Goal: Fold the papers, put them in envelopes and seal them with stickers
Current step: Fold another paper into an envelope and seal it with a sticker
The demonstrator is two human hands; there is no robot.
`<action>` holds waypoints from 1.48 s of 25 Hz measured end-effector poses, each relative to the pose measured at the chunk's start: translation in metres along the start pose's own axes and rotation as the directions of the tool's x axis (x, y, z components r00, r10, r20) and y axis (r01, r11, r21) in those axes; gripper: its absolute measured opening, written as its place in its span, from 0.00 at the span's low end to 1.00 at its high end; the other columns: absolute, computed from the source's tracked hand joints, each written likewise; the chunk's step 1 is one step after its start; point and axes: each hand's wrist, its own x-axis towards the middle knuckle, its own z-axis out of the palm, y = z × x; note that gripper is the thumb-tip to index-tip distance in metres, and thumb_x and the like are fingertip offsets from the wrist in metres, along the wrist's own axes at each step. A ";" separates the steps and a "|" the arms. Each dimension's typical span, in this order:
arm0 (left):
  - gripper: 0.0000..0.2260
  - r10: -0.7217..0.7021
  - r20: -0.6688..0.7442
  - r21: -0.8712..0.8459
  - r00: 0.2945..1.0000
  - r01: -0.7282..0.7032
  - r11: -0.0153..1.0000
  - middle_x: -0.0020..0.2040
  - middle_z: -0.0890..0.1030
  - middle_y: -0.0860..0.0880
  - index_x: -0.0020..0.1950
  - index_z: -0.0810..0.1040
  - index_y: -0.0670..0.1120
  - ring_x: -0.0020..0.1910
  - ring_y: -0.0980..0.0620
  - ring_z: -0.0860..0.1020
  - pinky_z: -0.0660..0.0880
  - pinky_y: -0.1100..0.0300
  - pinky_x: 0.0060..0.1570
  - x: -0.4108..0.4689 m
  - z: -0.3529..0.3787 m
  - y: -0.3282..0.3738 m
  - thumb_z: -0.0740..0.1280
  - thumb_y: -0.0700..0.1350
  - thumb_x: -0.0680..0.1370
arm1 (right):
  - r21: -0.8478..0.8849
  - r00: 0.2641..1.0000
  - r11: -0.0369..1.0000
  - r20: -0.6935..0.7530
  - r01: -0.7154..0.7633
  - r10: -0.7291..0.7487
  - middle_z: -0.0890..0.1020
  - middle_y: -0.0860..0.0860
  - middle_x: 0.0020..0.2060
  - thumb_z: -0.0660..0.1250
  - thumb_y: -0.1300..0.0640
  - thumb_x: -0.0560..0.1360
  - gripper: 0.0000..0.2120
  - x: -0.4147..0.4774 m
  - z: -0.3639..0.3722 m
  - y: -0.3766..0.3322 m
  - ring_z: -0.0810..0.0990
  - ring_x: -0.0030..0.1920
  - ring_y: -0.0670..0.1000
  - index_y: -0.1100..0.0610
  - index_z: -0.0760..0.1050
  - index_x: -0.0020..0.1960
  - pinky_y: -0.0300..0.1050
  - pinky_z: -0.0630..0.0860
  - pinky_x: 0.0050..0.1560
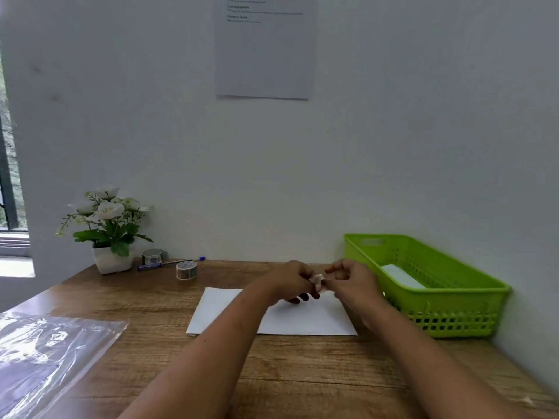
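Both hands are raised a little above the bench [302, 373], close together, with a small pale sticker [317, 279] caught between them. The left hand [290, 281] pinches it from one side with curled fingers, and the right hand [352, 281] pinches it from the other with thumb and forefinger, its remaining fingers loosely bent. The sticker is whitish, crumpled-looking and too small to read any pattern. Directly under the hands a flat white paper [230, 309] lies on the wood; whether it is an envelope or a folded sheet cannot be told. To the right stands a green basket [453, 300] holding a white envelope [402, 278]. At the far left are two sticker rolls [186, 270], a blue pen [169, 264] and a potted plant [112, 261], with a clear plastic bag [51, 352] nearer
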 end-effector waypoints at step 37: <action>0.18 0.402 -0.128 0.709 0.906 -0.200 0.676 0.57 0.79 0.51 0.65 0.69 0.54 0.56 0.51 0.75 0.68 0.58 0.50 -0.002 0.021 -0.039 0.59 0.58 0.78 | -0.424 0.987 0.893 0.028 0.153 -0.156 0.76 0.44 0.32 0.67 0.64 0.74 0.04 0.018 0.014 0.038 0.73 0.34 0.43 0.58 0.81 0.44 0.36 0.67 0.37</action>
